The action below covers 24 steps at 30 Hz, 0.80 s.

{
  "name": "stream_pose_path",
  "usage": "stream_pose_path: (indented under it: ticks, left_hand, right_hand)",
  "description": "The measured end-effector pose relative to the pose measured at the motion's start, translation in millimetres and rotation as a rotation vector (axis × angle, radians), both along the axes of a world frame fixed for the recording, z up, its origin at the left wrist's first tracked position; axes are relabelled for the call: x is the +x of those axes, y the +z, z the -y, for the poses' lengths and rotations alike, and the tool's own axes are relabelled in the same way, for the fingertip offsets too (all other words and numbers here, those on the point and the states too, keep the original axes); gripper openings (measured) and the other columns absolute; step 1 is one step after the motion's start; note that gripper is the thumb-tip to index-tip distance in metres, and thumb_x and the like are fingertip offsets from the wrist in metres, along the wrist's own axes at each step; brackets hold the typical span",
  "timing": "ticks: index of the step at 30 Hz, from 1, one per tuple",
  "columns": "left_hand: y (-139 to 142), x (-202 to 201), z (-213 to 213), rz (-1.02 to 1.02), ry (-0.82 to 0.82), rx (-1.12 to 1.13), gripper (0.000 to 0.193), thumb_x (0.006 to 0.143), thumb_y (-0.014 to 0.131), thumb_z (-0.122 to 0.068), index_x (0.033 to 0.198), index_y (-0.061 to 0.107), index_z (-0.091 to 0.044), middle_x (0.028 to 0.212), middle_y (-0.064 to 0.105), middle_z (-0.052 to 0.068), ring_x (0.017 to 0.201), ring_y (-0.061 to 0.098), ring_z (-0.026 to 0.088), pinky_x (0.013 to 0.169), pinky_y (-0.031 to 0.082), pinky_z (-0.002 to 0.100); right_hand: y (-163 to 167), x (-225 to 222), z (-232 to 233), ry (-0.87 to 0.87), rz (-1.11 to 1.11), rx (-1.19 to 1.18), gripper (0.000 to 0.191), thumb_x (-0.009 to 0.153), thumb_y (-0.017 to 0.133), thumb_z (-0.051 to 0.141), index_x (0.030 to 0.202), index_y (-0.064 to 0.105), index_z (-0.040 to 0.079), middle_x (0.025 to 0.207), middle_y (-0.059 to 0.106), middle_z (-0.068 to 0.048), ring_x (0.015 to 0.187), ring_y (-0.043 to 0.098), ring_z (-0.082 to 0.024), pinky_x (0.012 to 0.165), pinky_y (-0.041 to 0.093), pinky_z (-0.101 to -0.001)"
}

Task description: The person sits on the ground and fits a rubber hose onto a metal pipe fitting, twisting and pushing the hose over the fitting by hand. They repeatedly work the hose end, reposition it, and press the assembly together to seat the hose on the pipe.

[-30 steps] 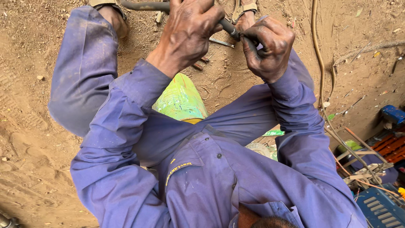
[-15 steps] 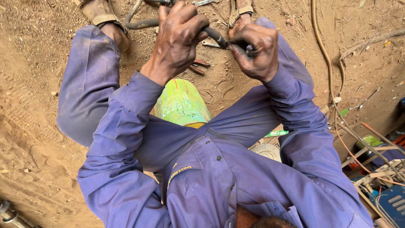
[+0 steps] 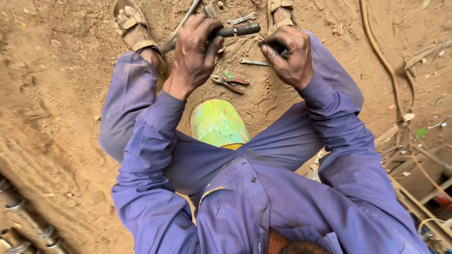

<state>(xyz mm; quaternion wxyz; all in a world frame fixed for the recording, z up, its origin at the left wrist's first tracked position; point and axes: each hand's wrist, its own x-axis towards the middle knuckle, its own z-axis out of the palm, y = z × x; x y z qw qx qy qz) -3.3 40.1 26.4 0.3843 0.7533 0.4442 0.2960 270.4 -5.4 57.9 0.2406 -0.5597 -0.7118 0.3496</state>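
Sitting low over the sandy ground (image 3: 52, 117), the person keeps both hands raised in front of the knees, so the work stays close to the eyes and above the dirt. The left hand (image 3: 195, 49) has its grip pressed together around a dark hose (image 3: 235, 31), whose stiff, ringed end sticks out to the right of the fist. Behind this hand the hose runs up and to the left, toward the sandalled foot (image 3: 132, 26). The right hand (image 3: 289, 56) is also pressed together, on something small and dark; what it is I cannot tell, because the fingers hide it. This hand sits just beside the free end of the hose, apart from it by a small gap, so each hand can steady its own piece.

A green and yellow can (image 3: 219, 124) stands between the legs and probably serves as a seat. Red-handled pliers (image 3: 230, 83) lie on the ground just below the hands, and a spanner (image 3: 242, 19) lies further up, both within easy reach. At the right, hoses and wires (image 3: 391, 75) trail over the sand.
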Motion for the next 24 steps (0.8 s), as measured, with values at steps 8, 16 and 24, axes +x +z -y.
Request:
stream_pose_path:
  ticks: [8, 16, 24]
  left_hand:
    - [-1, 17, 13, 0.17, -0.052, -0.192, 0.021, 0.107, 0.065, -0.021, 0.112, 0.064, 0.0, 0.091, 0.063, 0.009, 0.078, 0.059, 0.021, 0.073, 0.048, 0.039]
    - [1, 32, 20, 0.182, -0.072, -0.294, 0.028, 0.105, 0.066, -0.029, 0.108, 0.064, -0.001, 0.091, 0.064, 0.009, 0.079, 0.06, 0.019, 0.071, 0.048, 0.037]
    - [-17, 28, 24, 0.172, 0.019, -0.539, 0.023, 0.103, 0.063, -0.03, 0.101, 0.062, -0.007, 0.085, 0.064, 0.002, 0.071, 0.06, 0.011, 0.062, 0.048, 0.032]
  right_hand:
    - [-7, -2, -7, -0.186, -0.128, -0.083, 0.016, 0.1, 0.067, 0.003, 0.114, 0.07, -0.003, 0.089, 0.066, -0.008, 0.076, 0.064, -0.014, 0.066, 0.049, -0.0302]
    - [-25, 15, -6, -0.258, -0.456, -0.364, 0.014, 0.1, 0.064, 0.007, 0.104, 0.072, -0.005, 0.079, 0.065, -0.004, 0.067, 0.061, -0.009, 0.06, 0.048, -0.0257]
    - [-36, 0, -7, -0.288, -0.689, -0.585, 0.019, 0.101, 0.066, 0.011, 0.113, 0.07, -0.003, 0.086, 0.067, -0.002, 0.073, 0.061, -0.007, 0.066, 0.051, -0.024]
